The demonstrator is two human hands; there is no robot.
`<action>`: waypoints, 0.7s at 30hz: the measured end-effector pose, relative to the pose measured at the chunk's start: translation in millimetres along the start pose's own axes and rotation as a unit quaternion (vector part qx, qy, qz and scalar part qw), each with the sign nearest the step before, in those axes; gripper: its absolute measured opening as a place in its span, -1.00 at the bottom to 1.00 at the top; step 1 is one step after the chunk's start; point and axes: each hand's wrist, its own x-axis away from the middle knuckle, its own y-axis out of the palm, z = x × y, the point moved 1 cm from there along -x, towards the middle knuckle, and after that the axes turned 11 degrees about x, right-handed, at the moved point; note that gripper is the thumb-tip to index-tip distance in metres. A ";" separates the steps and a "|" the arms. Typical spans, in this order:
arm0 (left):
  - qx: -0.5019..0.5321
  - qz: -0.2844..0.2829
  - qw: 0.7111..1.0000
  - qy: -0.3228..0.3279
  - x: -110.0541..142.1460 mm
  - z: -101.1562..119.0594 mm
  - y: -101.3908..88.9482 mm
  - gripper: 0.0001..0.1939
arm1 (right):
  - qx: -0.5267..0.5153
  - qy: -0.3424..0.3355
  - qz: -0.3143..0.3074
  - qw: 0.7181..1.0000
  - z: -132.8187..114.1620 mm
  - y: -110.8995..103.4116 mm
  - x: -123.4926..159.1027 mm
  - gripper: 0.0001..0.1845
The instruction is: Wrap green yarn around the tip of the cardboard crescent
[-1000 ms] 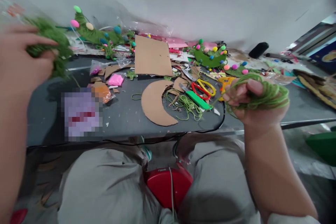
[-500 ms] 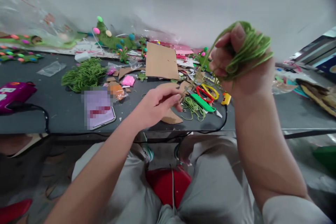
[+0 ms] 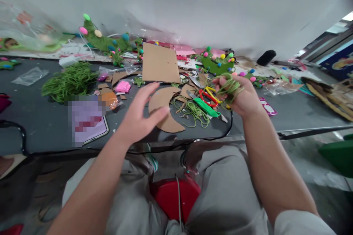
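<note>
My right hand (image 3: 239, 96) is closed round a bundle of green yarn (image 3: 230, 88), held just above the dark table (image 3: 44, 125) near the red and yellow scissors (image 3: 211, 94). My left hand (image 3: 141, 114) hovers open with fingers stretched out, holding nothing, beside a cardboard crescent (image 3: 163, 106) that lies flat at the table's front. Loose green yarn strands (image 3: 194, 112) and a green comb (image 3: 206, 106) lie between my two hands.
A big heap of green yarn (image 3: 68, 80) lies at the left, by a phone (image 3: 88, 119). A cardboard sheet (image 3: 160, 62), pom-pom decorated green crescents (image 3: 103, 38), plastic bags and scraps crowd the back. A black cable (image 3: 16, 132) runs along the front edge. A red stool (image 3: 175, 196) sits between my knees.
My right hand has come down from face height to the table with the yarn bundle. My left hand has opened and shifted slightly left over the cardboard crescent.
</note>
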 end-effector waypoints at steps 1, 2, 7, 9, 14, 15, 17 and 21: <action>-0.065 -0.051 0.997 0.009 -3.9 7.7 11.2 -0.20 | 0.026 -0.008 -0.017 0.999 -8.2 6.4 0.8 -0.76; -0.100 -0.093 0.991 0.011 -8.9 14.6 21.7 -0.13 | 0.046 -0.018 -0.036 0.998 -17.6 12.7 1.1 -0.75; -0.033 -0.173 0.984 0.019 -39.2 34.4 50.2 -0.45 | 0.115 -0.109 -0.173 0.972 -69.2 34.9 -4.4 -0.75; 0.013 -0.172 0.985 0.000 -45.4 37.5 45.7 -0.72 | 0.149 -0.120 -0.210 0.959 -81.2 34.7 -10.9 -0.74; 0.129 0.001 0.987 -0.096 -42.1 46.1 0.1 -0.86 | 0.077 -0.048 -0.157 0.983 -75.4 9.0 -36.5 -0.74; 0.180 0.048 0.977 -0.109 -40.1 48.7 -11.3 -0.87 | 0.041 -0.026 -0.127 0.991 -70.6 2.1 -42.7 -0.79; 0.288 0.148 0.940 -0.108 -36.1 54.3 -32.8 -0.86 | -0.011 0.013 -0.104 0.994 -60.4 -9.5 -56.2 -0.89; 0.343 0.253 0.903 -0.045 -30.8 62.9 -62.4 -0.81 | -0.086 0.092 0.016 0.992 -48.5 -27.1 -90.4 -0.85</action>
